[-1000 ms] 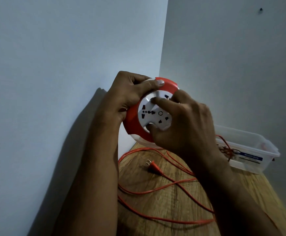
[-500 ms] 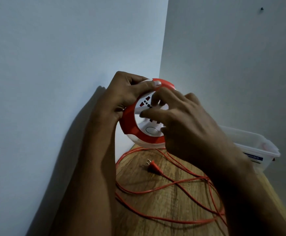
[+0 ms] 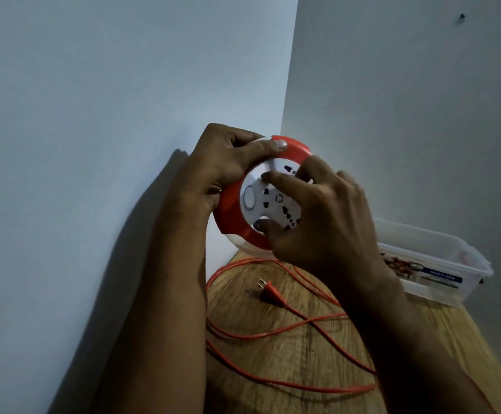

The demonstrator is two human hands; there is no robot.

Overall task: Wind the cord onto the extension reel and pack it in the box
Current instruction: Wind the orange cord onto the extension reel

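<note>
I hold a round extension reel up in the air, red rim with a white socket face. My left hand grips its upper left rim, thumb laid across the top. My right hand grips the white centre disc, fingertips and thumb curled onto it. The orange cord lies in loose loops on the wooden table below, its plug lying free near the wall. The clear plastic box stands open at the right, against the wall.
White walls meet in a corner right behind the reel. The box holds some small reddish items and bears a blue label. The table narrows toward the corner; its right edge runs down past the box.
My right hand has turned the white centre disc, so the sockets now sit in a different position. The cord loops on the table have shifted slightly. My left hand keeps its grip.
</note>
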